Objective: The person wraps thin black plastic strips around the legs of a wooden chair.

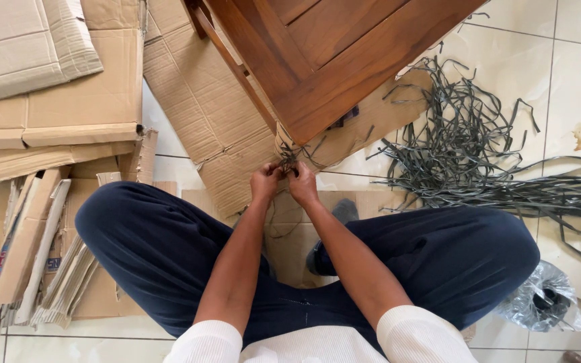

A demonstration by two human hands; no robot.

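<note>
1. Both hands, left hand [264, 181] and right hand [302, 184], have fingers pinched on a grey strap [288, 158] at the wooden frame [344, 60] corner.
2. Loose strap pile [479, 154] lies on the floor right, cardboard [55, 101] left.

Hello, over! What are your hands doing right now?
Left hand and right hand both pinching dark strap at wooden furniture corner. Loose strap pile to the right, not in the way.

Pale tiled floor [573, 60] fills the frame. Flattened cardboard sheets [68, 101] cover its upper left and centre, a loose tangle of grey straps [465, 154] sprawls at the right, and a crinkled clear plastic bag [543, 299] lies lower right.
</note>
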